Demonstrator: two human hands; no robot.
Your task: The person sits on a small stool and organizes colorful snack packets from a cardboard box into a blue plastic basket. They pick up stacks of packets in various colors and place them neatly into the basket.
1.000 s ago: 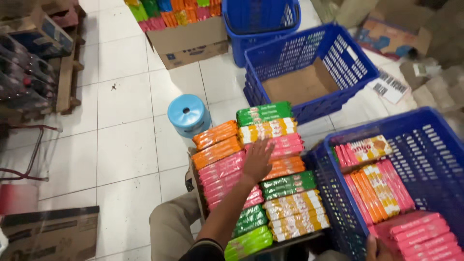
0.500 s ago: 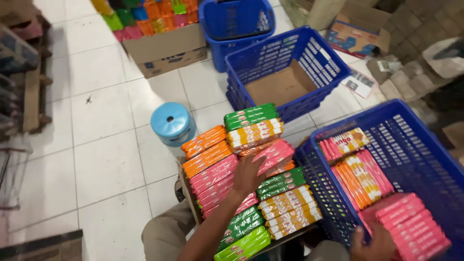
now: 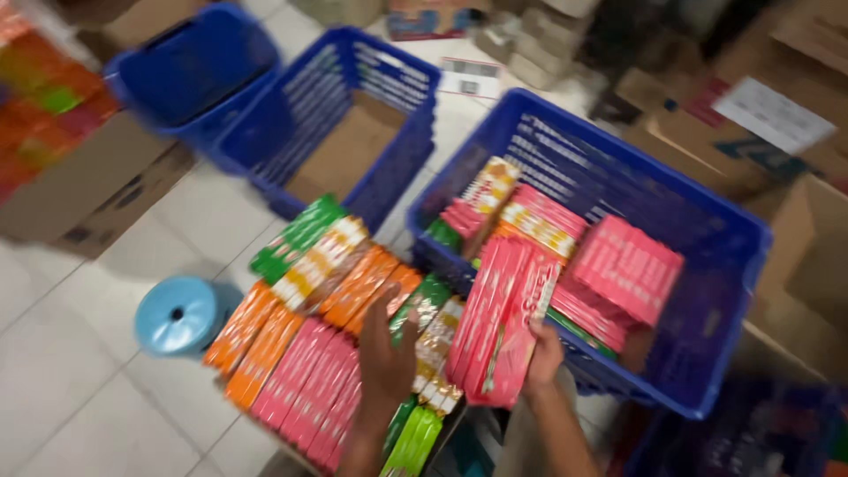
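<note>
My right hand (image 3: 541, 354) grips a stack of flat pink packets (image 3: 503, 320), held upright between the blue crate (image 3: 707, 230) and the tray of packets on my lap. My left hand (image 3: 386, 355) rests flat on the rows of pink, orange and green packets (image 3: 305, 353) in that tray. The crate to the right holds more pink, orange and white packets (image 3: 618, 265), lying in stacks. The picture is blurred by motion.
A second blue crate (image 3: 353, 115) with a cardboard sheet in its bottom stands behind the tray. A blue tub (image 3: 190, 71) and a cardboard box (image 3: 79, 190) of coloured packets are at the far left. A round light-blue lid (image 3: 177, 314) sits on the white tile floor. Cardboard boxes crowd the right side.
My right hand has come up out of the crate holding a stack of pink packets. The view has swung right and closer. My left hand stays on the tray.
</note>
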